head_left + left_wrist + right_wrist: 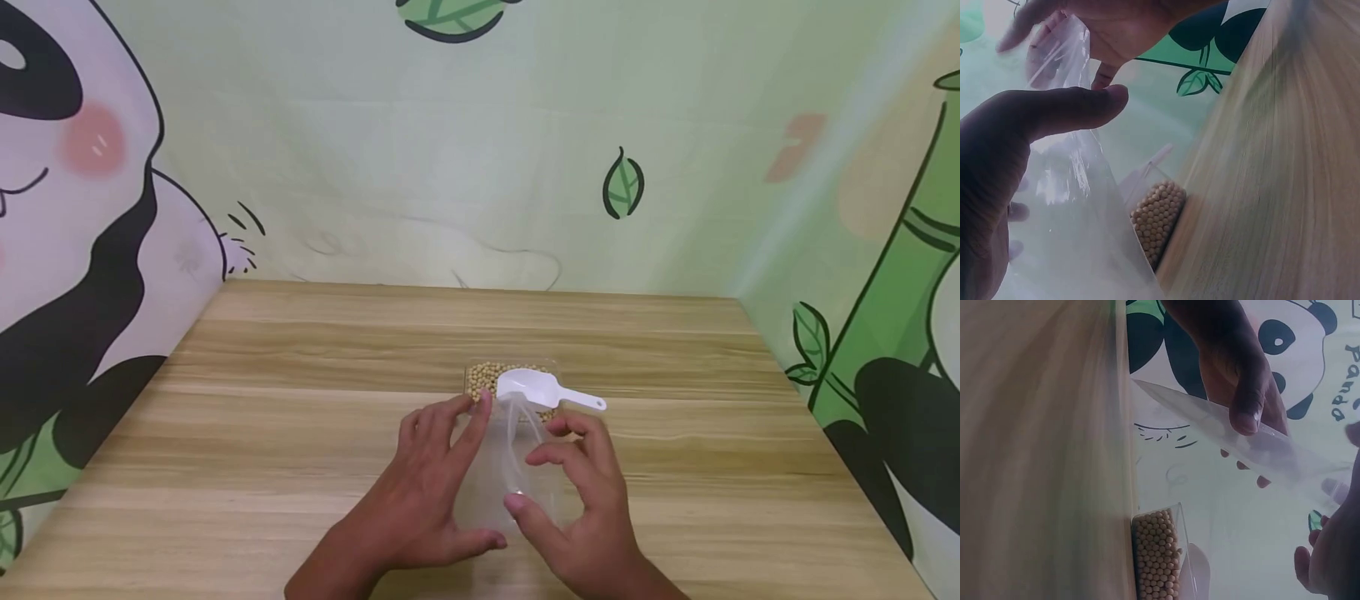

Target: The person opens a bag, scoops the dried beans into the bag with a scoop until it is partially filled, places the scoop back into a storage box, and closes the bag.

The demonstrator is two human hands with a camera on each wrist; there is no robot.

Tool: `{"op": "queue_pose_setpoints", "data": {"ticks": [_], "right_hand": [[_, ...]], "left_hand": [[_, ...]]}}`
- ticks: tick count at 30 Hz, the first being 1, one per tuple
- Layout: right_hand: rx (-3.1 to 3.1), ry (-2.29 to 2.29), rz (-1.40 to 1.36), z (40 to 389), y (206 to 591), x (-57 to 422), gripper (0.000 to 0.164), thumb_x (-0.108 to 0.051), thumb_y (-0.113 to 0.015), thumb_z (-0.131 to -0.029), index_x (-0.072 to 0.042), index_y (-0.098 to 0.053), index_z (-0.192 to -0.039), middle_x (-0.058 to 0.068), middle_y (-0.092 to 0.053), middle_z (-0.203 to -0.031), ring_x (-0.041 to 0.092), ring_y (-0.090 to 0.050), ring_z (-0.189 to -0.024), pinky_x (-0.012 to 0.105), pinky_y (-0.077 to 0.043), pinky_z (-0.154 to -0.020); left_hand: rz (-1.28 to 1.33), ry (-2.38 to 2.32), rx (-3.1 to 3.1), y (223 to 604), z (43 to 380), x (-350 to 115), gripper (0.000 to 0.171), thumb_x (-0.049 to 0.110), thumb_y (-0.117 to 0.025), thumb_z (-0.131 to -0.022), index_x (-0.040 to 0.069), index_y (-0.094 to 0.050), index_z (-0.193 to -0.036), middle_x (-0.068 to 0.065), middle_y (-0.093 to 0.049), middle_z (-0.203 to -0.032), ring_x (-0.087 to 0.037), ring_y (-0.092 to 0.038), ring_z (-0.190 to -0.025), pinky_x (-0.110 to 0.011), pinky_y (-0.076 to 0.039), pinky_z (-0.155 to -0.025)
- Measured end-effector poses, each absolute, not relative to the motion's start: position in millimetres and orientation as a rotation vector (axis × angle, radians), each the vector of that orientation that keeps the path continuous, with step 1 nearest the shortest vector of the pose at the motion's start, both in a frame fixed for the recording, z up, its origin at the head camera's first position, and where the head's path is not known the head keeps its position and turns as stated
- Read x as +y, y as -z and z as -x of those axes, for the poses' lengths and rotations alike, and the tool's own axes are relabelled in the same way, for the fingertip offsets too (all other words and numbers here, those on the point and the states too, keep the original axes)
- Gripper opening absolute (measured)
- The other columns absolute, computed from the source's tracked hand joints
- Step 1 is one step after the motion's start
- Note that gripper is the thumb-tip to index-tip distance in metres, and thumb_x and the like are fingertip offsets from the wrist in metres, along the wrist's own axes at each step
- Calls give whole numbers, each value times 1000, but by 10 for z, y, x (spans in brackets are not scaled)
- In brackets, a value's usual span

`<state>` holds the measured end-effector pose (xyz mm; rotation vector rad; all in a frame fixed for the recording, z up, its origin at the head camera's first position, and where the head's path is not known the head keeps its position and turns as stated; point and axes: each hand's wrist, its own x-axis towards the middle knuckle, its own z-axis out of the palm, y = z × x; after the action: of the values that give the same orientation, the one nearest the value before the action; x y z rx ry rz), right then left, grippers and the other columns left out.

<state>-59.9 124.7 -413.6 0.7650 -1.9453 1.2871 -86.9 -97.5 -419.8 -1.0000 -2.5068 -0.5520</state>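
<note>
A clear plastic bag (487, 483) stands upright between the two hands, its mouth spread into a narrow oval at the top. My left hand (431, 487) is around its left side, fingers stretched forward and thumb pointing right. In the right wrist view the left thumb overlaps the bag (1210, 425), with the fingertips showing behind it. By the mouth my right hand (588, 508) has its fingers bent and spread, thumb and forefinger apart near the rim. Just beyond the bag is a clear box of beige beans (483, 379), with a white scoop (532, 387) on top.
The scoop's handle (585, 400) sticks out past the box's right side. Wood-grain tabletop (300, 417) surrounds the hands. A printed backdrop (480, 167) with pandas and leaves rises along the back and both sides.
</note>
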Motion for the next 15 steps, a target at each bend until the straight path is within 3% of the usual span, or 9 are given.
{"op": "queue_pose_setpoints", "data": {"ticks": [3,6,8,10,12,15], "right_hand": [[-1909,-1198,-740,623,4147,1219,21,-28,-83,-96,-9,-74,-97,22,-61,-124,25,-55,-123,28,-41,-96],[-1877,-1209,-704,632,4146,1202,8,-6,-83,-89,-10,-75,-90,22,-62,-121,26,-57,-119,28,-42,-96],[-1871,-1269,-693,625,4139,1199,19,8,-80,-81,-9,-75,-88,21,-62,-121,21,-60,-111,26,-44,-96],[-1876,-1364,-688,612,4130,1203,26,16,-78,-79,-8,-73,-89,18,-61,-124,17,-61,-107,23,-46,-97],[-1866,-1492,-703,599,4121,1210,27,21,-74,-82,-5,-71,-91,15,-59,-127,16,-61,-110,22,-47,-102],[-1834,-1682,-726,576,4108,1224,25,24,-68,-88,0,-69,-94,11,-56,-133,21,-57,-127,24,-44,-113]], "left_hand": [[997,548,-2519,4201,872,-975,149,71,-95,-63,8,-18,-175,-17,-41,-161,-34,-44,-141,-56,-36,-113],[992,524,-2540,4203,871,-974,151,74,-94,-63,9,-17,-175,-17,-42,-160,-34,-45,-142,-57,-36,-113],[991,520,-2556,4206,871,-975,152,73,-94,-63,9,-16,-176,-17,-42,-161,-34,-44,-143,-58,-36,-114],[993,529,-2577,4204,871,-976,152,73,-94,-63,10,-14,-176,-17,-42,-162,-34,-44,-144,-58,-36,-114],[998,553,-2594,4201,874,-979,152,71,-95,-64,12,-11,-177,-17,-41,-163,-34,-44,-144,-58,-36,-115],[1003,598,-2619,4193,880,-982,152,69,-95,-66,15,-7,-177,-15,-41,-165,-32,-44,-145,-59,-36,-116]]}}
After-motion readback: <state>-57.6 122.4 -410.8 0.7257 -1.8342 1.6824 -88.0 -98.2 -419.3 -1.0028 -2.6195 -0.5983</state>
